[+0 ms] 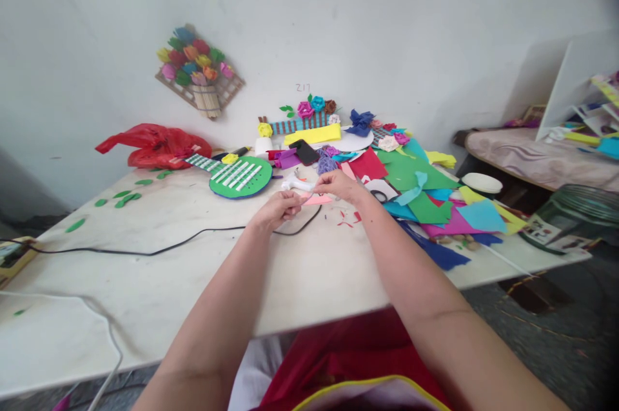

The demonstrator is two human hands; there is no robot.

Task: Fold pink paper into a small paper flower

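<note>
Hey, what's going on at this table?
Someone's left hand and right hand meet, fingertips close together, at a pink piece over the table. Whatever they pinch is too small to make out. Coloured scraps are heaped to the right; a green guitar lies to the left.

"What colour is the small strip of paper?"
"Pink."
"And the guitar-shaped cutout?"
"Green, with a blue rim and white stripes."
"The bag?"
"Red."
"The long cord?"
"Black."
"How about the wall flowers?"
"A mix of blue, green, yellow, orange, red and pink."
"The tabletop?"
"Pale cream."
"And the garment?"
"Deep red, trimmed in yellow."
</note>
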